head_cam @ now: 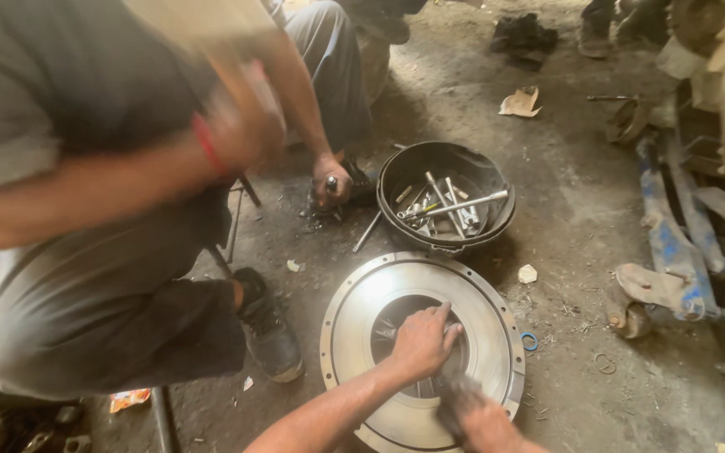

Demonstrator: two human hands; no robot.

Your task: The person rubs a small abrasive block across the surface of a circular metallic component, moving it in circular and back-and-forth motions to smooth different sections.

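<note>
On the dirt floor near the person, the big round metal disc (pixel 417 335) lies flat, with the left hand (pixel 424 342) pressed open inside its middle hole and the blurry right hand (pixel 478 419) at its near rim, its grip unclear, while far behind sits a black tub (pixel 446 197) of tools and another person's hand (pixel 331 180) works, so the job looks only partway done.

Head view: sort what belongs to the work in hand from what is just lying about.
In hand: round metal disc, left hand in its centre opening, right hand at its near rim.

Lying about: black bowl of sockets and wrenches, blue ring, crumpled paper, dark rag.
</note>
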